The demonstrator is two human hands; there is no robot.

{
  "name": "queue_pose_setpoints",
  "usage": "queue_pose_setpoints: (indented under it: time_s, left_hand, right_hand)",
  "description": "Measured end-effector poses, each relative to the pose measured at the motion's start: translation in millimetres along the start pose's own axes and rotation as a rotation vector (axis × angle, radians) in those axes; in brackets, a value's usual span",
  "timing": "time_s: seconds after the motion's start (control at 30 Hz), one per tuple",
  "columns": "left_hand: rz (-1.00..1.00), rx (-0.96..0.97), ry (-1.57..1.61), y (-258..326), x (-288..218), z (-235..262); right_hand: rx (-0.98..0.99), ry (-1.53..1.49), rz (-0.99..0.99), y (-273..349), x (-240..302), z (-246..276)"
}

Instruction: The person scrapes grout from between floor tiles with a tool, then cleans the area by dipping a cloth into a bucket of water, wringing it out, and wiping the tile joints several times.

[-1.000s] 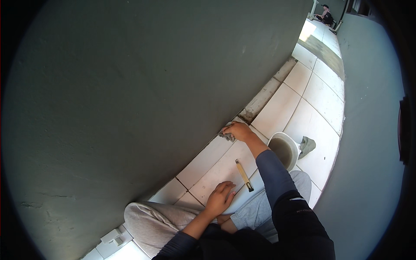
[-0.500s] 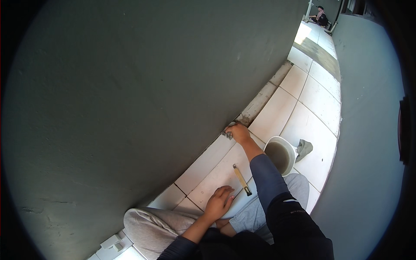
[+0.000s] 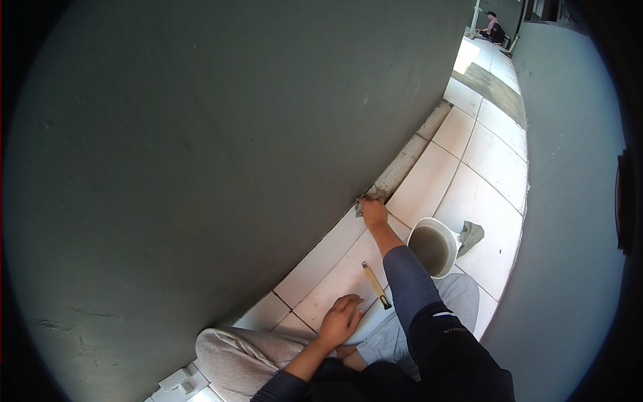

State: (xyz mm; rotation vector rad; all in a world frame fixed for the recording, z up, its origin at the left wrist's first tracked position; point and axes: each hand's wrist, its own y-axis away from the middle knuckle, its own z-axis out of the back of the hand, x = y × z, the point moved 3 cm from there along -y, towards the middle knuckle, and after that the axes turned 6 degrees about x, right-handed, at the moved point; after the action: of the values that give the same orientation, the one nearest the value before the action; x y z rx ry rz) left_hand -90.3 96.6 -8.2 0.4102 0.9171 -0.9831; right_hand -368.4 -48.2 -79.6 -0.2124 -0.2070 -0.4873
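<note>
My right hand (image 3: 375, 212) reaches forward to the foot of the dark grey wall, its fingers closed on a bunched grey cloth (image 3: 359, 209). The cloth presses against the top edge of the white tile skirting (image 3: 321, 258), near where a rougher, stained strip begins. My left hand (image 3: 341, 319) rests low in front of me by my crossed legs, fingers stretched and nothing held. Between my arms a utility knife (image 3: 375, 285) with a yellow handle lies on the tiles. Right of my right forearm stands a white pail (image 3: 437, 222) of murky water.
Another grey cloth (image 3: 471, 237) hangs at the pail's right side. White floor tiles (image 3: 477, 201) run away between the dark wall (image 3: 201, 147) and a lighter grey wall (image 3: 569, 187). Far off a person (image 3: 493, 28) sits on the floor. A white fitting (image 3: 177, 381) lies at lower left.
My right hand and the cloth have slid slightly to the right along the skirting's top edge. The view has shifted a little; my left hand, the knife and the pail stay in place.
</note>
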Motion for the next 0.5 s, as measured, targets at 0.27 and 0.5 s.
queue_pose_setpoints:
  time_s: [0.27, 0.5]
  left_hand:
    - [-0.033, -0.025, -0.004, 0, -1, 1]
    - [-0.041, -0.057, 0.026, 1, -6, 4]
  right_hand:
    - [-0.061, -0.25, -0.069, -18, -11, 55]
    - [0.021, -1.134, -0.118, 38, -35, 161]
